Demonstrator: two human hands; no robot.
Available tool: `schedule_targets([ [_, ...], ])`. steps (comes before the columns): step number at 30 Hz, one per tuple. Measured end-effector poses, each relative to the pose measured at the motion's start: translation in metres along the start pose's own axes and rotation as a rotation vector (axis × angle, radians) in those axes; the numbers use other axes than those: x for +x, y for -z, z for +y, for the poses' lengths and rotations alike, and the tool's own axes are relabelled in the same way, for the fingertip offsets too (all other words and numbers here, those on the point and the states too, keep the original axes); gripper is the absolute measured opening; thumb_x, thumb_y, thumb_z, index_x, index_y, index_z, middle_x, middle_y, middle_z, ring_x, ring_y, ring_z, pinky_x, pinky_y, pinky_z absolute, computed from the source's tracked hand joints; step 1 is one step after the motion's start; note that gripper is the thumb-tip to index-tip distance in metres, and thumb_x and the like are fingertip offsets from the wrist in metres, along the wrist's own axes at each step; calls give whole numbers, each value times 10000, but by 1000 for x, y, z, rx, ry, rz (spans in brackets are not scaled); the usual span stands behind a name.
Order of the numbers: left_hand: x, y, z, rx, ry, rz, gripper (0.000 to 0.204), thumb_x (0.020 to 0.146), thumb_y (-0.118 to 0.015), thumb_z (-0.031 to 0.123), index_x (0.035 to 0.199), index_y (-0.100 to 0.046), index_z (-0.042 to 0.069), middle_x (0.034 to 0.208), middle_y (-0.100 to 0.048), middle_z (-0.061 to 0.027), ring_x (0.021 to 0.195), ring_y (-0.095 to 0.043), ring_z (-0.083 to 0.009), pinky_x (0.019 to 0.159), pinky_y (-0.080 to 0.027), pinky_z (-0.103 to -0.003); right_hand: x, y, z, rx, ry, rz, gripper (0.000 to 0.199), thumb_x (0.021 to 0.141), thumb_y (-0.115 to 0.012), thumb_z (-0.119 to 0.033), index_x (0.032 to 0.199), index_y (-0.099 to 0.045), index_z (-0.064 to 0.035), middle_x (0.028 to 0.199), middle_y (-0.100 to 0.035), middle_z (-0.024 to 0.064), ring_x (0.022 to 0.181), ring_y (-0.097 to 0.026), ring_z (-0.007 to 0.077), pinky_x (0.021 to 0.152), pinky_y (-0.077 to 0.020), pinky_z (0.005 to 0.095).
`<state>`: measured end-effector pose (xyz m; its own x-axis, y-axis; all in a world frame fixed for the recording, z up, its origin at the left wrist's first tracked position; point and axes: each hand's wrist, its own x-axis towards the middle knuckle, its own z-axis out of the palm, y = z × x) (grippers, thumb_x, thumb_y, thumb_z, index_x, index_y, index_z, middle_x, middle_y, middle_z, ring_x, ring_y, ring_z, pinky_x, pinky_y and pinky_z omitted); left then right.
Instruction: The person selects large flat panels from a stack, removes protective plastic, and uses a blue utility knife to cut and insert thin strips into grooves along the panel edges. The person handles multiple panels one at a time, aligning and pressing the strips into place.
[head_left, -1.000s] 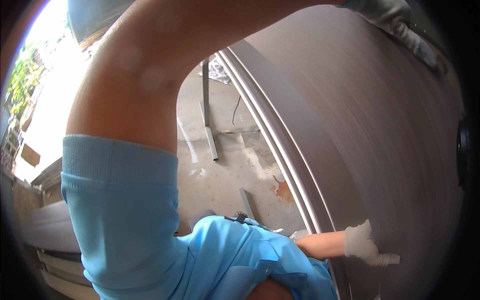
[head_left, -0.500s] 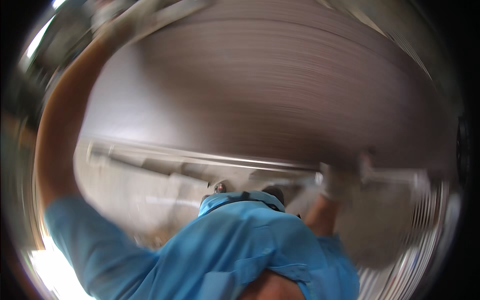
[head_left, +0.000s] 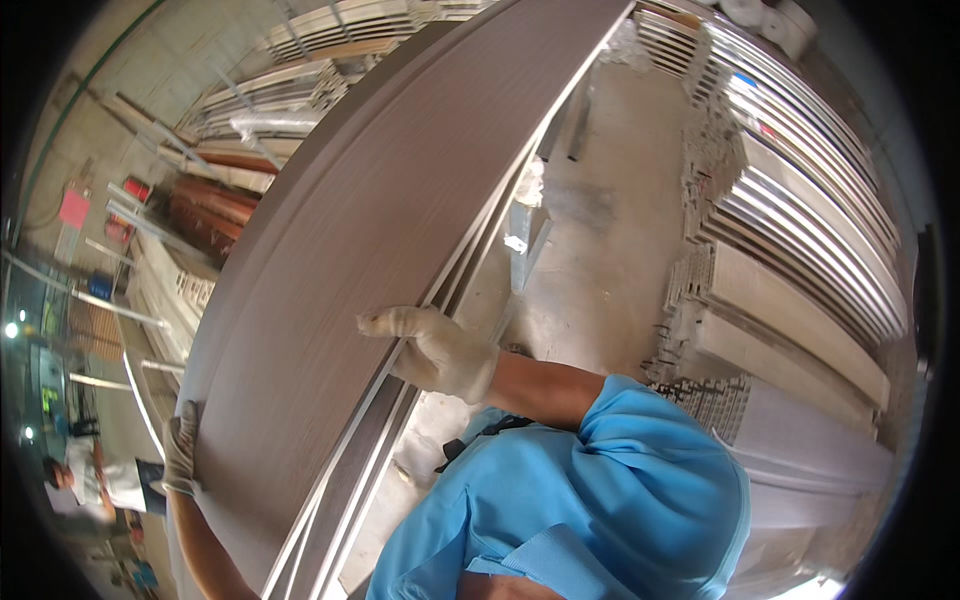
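You hold a large brown wood-grain panel (head_left: 370, 230) that runs from the lower left of the view up to the top centre, its broad face turned toward you and its long edges bent by the lens. Your left hand (head_left: 181, 448), in a pale work glove, clamps the panel's left edge low down, with the fingers wrapped over the edge onto the face. Your right hand (head_left: 432, 349), also gloved in white, grips the panel's opposite long edge about midway up; the fingers curl over the face and the thumb side sits against the edge, so both hands are closed on the board.

Just behind the panel's right edge you can see the thin pale edges of more boards (head_left: 352, 500) stacked against it, lying parallel and touching or nearly so. Your blue sleeve (head_left: 640, 470) fills the space below and to the right of the panel.

Right of the panel, across a strip of dusty concrete floor (head_left: 610, 230), stands a tall stack of white and grey slabs (head_left: 800, 250). Left of the panel, stacked timber and reddish boards (head_left: 205, 210) lie well apart from it, and another person (head_left: 95, 480) in a light shirt sits near the panel's lower left corner, beyond your left hand.
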<state>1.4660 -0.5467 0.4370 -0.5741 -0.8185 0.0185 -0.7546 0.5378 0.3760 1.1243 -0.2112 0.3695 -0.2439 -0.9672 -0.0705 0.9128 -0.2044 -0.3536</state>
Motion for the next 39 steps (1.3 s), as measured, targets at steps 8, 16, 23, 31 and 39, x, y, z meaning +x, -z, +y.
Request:
schedule_targets([
  [8,-6,-26,-5,51,117,-82,851,911,-492,746,772,-692,-70,618,-584,-142,630,-545,-195,629,-450,-404,20,-15,15,-109,-87,396,342,887,-670,-70,1203,-575,17,1165,-634,118,1108,-636,231,1014,-513,363],
  [16,-17,-53,-47,-92,58,24,799,942,-491,705,585,-546,-8,556,-393,20,582,-369,-132,535,-329,-396,31,-2,33,-94,-139,195,524,910,-693,-240,1329,-532,29,1505,-378,226,1476,-282,276,1224,-200,401],
  [23,-13,-50,-57,-28,89,-75,761,956,-492,684,560,-423,38,584,-311,30,596,-306,-112,513,-250,-384,23,-19,39,-318,-111,285,545,959,-656,-292,1385,-502,11,1539,-365,188,1469,-307,278,1174,-341,449],
  [31,-23,-56,-56,-4,50,-68,749,961,-516,657,550,-398,43,560,-289,21,579,-274,-113,509,-234,-384,6,-14,31,-574,-182,256,750,988,-599,-414,1434,-354,137,1388,-421,399,1306,-512,405,1042,-488,517],
  [39,-33,-43,-68,80,139,-94,797,928,-518,708,652,-589,-36,576,-404,-42,601,-387,-169,583,-376,-409,-11,-18,8,-946,-394,142,655,1017,-512,-445,1293,-485,148,1084,-625,370,1030,-683,426,870,-609,451],
])
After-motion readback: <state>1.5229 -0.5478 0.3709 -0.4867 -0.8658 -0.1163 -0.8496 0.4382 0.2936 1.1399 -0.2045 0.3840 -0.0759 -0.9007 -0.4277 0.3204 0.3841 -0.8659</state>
